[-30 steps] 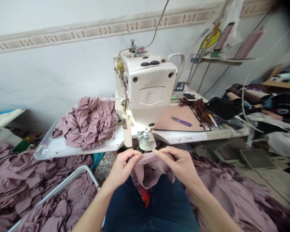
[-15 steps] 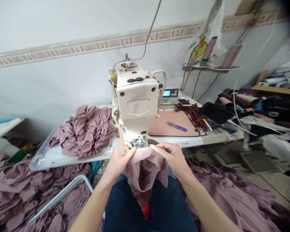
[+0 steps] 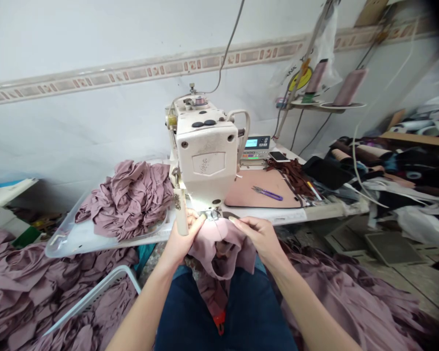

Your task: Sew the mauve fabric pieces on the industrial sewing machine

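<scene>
My left hand (image 3: 181, 241) and my right hand (image 3: 260, 237) both pinch the top edge of a mauve fabric piece (image 3: 219, 253), which hangs down over my lap. The fabric's upper edge lies at the presser foot (image 3: 212, 213) of a cream sewing machine (image 3: 205, 151). My hands sit either side of the foot, the left one close to the machine's hanging lever (image 3: 181, 214).
A heap of mauve pieces (image 3: 129, 197) lies on a clear tray (image 3: 69, 239) left of the machine. Purple scissors (image 3: 267, 193) rest on a brown mat (image 3: 258, 195) to the right. A white basket (image 3: 95, 292) and more mauve fabric (image 3: 14, 282) surround my legs. Thread cones (image 3: 347, 87) stand at back right.
My hands lifted the fabric from my lap up to the presser foot, and its edge now lies under the foot. The view drew back from the machine.
</scene>
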`<act>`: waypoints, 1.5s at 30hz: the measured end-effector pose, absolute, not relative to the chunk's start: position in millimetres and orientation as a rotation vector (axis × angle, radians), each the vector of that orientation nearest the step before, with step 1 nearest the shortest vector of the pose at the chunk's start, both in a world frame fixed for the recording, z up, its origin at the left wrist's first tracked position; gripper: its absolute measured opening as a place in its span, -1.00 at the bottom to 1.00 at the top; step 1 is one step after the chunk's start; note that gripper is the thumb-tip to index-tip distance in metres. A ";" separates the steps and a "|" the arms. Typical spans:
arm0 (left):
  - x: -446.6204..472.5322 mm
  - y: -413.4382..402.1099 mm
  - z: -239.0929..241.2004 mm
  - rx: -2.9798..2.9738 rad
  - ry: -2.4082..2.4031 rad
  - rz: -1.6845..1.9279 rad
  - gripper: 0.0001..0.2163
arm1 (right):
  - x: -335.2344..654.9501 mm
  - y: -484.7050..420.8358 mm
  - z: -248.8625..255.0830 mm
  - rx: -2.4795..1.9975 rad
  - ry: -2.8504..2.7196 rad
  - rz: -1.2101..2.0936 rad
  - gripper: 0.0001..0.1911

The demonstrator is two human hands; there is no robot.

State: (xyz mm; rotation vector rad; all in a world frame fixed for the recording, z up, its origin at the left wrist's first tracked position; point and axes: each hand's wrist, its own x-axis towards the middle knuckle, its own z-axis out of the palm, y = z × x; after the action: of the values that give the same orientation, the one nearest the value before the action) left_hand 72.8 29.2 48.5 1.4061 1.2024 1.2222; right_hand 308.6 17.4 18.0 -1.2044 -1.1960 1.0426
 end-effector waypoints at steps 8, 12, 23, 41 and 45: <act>17.1 -11.4 13.8 1.284 1.358 1.100 -0.51 | 298.0 -34.1 -18.1 -1.242 -1.159 0.809 -0.46; 8.8 -11.2 20.6 1.123 1.335 1.063 -0.48 | 257.0 -52.0 -19.0 -1.108 -1.257 1.150 -0.37; 24.9 -23.8 4.0 1.319 1.254 1.033 -0.55 | 256.7 -56.2 -3.6 -1.058 -1.024 1.513 -0.39; 58.6 -67.9 -1.5 1.492 0.819 0.336 -0.55 | 323.2 -63.4 31.8 -1.073 -2.062 1.460 -0.83; 46.0 -62.2 8.2 1.486 1.004 0.571 -0.60 | 324.0 -58.0 22.1 -1.197 -1.767 1.460 -0.68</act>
State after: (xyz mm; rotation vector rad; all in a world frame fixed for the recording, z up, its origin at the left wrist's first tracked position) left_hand 46.0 -62.2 8.2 1.4856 1.0045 0.5710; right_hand 324.0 -58.0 22.1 -1.1971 -1.7670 1.4602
